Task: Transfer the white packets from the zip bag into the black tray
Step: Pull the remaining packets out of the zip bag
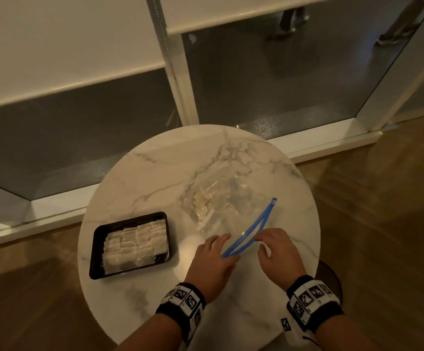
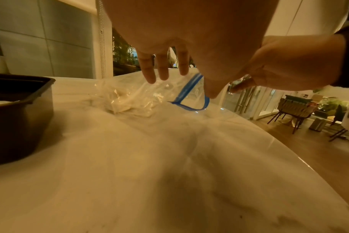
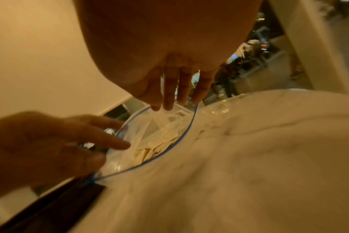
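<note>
Lying between both hands (image 1: 246, 252): zip bag (image 1: 221, 206).

Round marble table (image 1: 155, 173) beside glass doors (image 1: 269, 79).

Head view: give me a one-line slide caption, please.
Both hands, left hand and right hand, hold open the blue-zippered bag of packets beside a packet-filled black tray on a marble table.

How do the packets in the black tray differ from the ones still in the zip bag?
The packets in the black tray lie flat in neat overlapping rows, while the packets in the zip bag sit in a loose jumbled heap. The tray packets are uncovered; the bag packets show only through crinkled clear plastic. The tray holds many; the bag seems to hold fewer. Both groups are small white packets on the same marble table.
</note>
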`<action>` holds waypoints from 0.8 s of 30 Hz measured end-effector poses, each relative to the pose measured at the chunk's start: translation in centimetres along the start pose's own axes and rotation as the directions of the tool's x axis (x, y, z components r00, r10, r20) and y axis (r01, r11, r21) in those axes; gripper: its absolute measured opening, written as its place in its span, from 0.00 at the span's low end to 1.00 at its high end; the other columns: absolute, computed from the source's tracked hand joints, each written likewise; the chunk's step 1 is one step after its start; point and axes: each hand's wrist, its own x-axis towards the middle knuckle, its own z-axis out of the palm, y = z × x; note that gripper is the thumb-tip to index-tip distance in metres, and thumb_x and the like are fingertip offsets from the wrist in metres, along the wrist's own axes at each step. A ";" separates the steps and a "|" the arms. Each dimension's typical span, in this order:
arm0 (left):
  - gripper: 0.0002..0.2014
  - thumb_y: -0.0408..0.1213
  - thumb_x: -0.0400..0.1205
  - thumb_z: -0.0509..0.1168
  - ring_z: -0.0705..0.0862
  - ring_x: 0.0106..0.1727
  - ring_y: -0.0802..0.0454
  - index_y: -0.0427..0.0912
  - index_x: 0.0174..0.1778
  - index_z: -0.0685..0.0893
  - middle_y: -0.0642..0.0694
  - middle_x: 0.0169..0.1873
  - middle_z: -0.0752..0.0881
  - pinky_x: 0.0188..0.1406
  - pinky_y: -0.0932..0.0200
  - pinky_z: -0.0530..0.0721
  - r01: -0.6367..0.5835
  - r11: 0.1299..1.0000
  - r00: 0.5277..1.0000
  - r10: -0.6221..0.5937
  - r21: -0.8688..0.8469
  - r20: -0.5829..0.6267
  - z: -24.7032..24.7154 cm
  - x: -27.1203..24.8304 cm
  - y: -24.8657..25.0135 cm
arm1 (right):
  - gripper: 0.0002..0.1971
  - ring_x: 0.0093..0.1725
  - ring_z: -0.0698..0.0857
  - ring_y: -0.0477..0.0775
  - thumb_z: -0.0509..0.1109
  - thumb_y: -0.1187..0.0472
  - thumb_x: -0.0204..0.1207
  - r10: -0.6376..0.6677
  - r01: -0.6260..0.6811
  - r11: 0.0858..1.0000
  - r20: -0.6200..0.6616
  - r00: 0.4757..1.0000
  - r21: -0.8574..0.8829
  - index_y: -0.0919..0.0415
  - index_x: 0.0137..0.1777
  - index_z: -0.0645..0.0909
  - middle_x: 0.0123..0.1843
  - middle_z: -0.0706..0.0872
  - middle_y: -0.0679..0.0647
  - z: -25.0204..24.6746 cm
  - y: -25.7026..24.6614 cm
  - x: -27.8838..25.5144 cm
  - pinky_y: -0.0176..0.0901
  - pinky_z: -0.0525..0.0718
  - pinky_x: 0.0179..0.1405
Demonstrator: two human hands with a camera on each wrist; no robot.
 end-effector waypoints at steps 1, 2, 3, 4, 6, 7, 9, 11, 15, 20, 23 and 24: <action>0.17 0.48 0.80 0.70 0.74 0.75 0.34 0.62 0.65 0.81 0.41 0.79 0.72 0.64 0.39 0.83 0.044 0.999 0.998 -0.045 0.022 0.035 0.0 0.4 0.3 | 0.14 0.58 0.84 0.53 0.68 0.66 0.69 -0.051 0.056 0.996 0.066 0.997 -0.076 0.56 0.52 0.89 0.54 0.88 0.50 -0.2 0.2 0.2 0.48 0.84 0.60; 0.19 0.47 0.79 0.73 0.75 0.74 0.32 0.62 0.66 0.81 0.39 0.79 0.72 0.61 0.38 0.83 0.082 0.996 0.995 -0.084 0.046 0.059 0.1 0.7 0.4 | 0.16 0.62 0.83 0.53 0.68 0.64 0.68 -0.073 0.093 0.985 0.137 0.988 -0.148 0.54 0.53 0.90 0.57 0.89 0.48 -0.3 0.2 0.4 0.51 0.83 0.62; 0.21 0.46 0.78 0.74 0.78 0.72 0.32 0.61 0.67 0.81 0.38 0.79 0.73 0.58 0.38 0.85 0.118 0.991 0.989 -0.122 0.059 0.077 0.0 1.0 0.6 | 0.17 0.65 0.83 0.53 0.67 0.61 0.69 -0.075 0.122 0.969 0.215 0.974 -0.213 0.51 0.55 0.90 0.60 0.89 0.47 -0.4 0.0 0.7 0.54 0.82 0.65; 0.22 0.45 0.78 0.74 0.79 0.71 0.33 0.59 0.69 0.80 0.39 0.78 0.74 0.56 0.38 0.85 0.150 0.986 0.986 -0.155 0.069 0.067 -0.1 1.3 0.7 | 0.18 0.68 0.82 0.53 0.65 0.58 0.70 -0.074 0.156 0.949 0.288 0.955 -0.273 0.48 0.57 0.89 0.62 0.88 0.45 -0.2 -0.2 0.8 0.56 0.80 0.69; 0.23 0.44 0.85 0.64 0.78 0.74 0.39 0.54 0.78 0.73 0.44 0.82 0.70 0.62 0.40 0.81 0.228 0.973 0.972 -0.230 0.047 0.054 -0.6 1.7 1.0 | 0.19 0.72 0.80 0.51 0.61 0.52 0.73 -0.081 0.233 0.911 0.407 0.910 -0.339 0.45 0.59 0.87 0.64 0.87 0.43 -0.1 -0.7 1.2 0.61 0.71 0.77; 0.24 0.44 0.88 0.59 0.77 0.75 0.43 0.52 0.82 0.68 0.47 0.84 0.66 0.66 0.43 0.79 0.259 0.964 0.964 -0.262 0.055 0.056 -0.9 1.8 1.1 | 0.19 0.71 0.80 0.51 0.58 0.50 0.75 -0.074 0.261 0.898 0.465 0.882 -0.353 0.45 0.60 0.87 0.63 0.87 0.43 0.0 -1.0 1.5 0.64 0.65 0.80; 0.24 0.43 0.90 0.53 0.77 0.73 0.47 0.49 0.84 0.64 0.50 0.84 0.64 0.67 0.48 0.78 0.317 0.947 0.948 -0.317 0.046 -0.002 -1.3 1.8 1.0 | 0.21 0.66 0.82 0.51 0.51 0.48 0.80 -0.029 0.287 0.877 0.555 0.831 -0.385 0.46 0.60 0.85 0.58 0.88 0.45 0.2 -1.3 2.1 0.65 0.52 0.84; 0.24 0.42 0.89 0.55 0.81 0.67 0.48 0.47 0.83 0.65 0.50 0.82 0.69 0.64 0.49 0.82 0.354 0.935 0.934 -0.354 -0.007 -0.051 -1.7 1.9 0.8 | 0.22 0.57 0.85 0.52 0.48 0.47 0.82 0.026 0.262 0.877 0.585 0.810 -0.402 0.47 0.58 0.84 0.51 0.89 0.47 0.1 -1.6 2.8 0.62 0.48 0.84; 0.30 0.31 0.80 0.68 0.86 0.56 0.46 0.47 0.79 0.69 0.47 0.73 0.78 0.51 0.47 0.89 0.358 0.929 0.923 -0.367 -0.091 -0.114 -1.9 1.6 0.2 | 0.15 0.50 0.87 0.57 0.51 0.53 0.83 0.023 0.278 0.858 0.572 0.820 -0.432 0.51 0.56 0.79 0.45 0.90 0.52 -0.3 -3.5 4.4 0.56 0.62 0.74; 0.40 0.22 0.76 0.64 0.78 0.70 0.48 0.48 0.85 0.63 0.50 0.83 0.66 0.55 0.53 0.88 0.325 0.937 0.934 -0.340 -0.130 -0.110 -3.4 0.7 1.2 | 0.16 0.53 0.88 0.58 0.57 0.61 0.83 0.083 0.073 0.939 0.427 0.900 -0.336 0.57 0.67 0.79 0.53 0.90 0.55 -0.7 -7.6 7.0 0.50 0.79 0.56; 0.41 0.19 0.74 0.65 0.77 0.73 0.48 0.45 0.85 0.65 0.48 0.83 0.68 0.60 0.57 0.86 0.292 0.941 0.922 -0.324 -0.171 -0.212 -3.5 0.3 1.9 | 0.15 0.52 0.87 0.56 0.56 0.65 0.86 0.283 -0.314 0.949 0.459 0.842 -0.009 0.66 0.63 0.82 0.53 0.88 0.58 0.3 -9.0 8.7 0.38 0.82 0.46; 0.42 0.17 0.72 0.67 0.79 0.72 0.47 0.44 0.83 0.68 0.46 0.81 0.72 0.61 0.58 0.85 0.277 0.943 0.919 -0.317 -0.187 -0.237 -3.5 0.1 2.0 | 0.14 0.51 0.86 0.56 0.56 0.65 0.86 0.322 -0.396 0.916 0.468 0.823 0.066 0.67 0.63 0.82 0.52 0.88 0.59 0.9 -9.1 9.3 0.35 0.81 0.42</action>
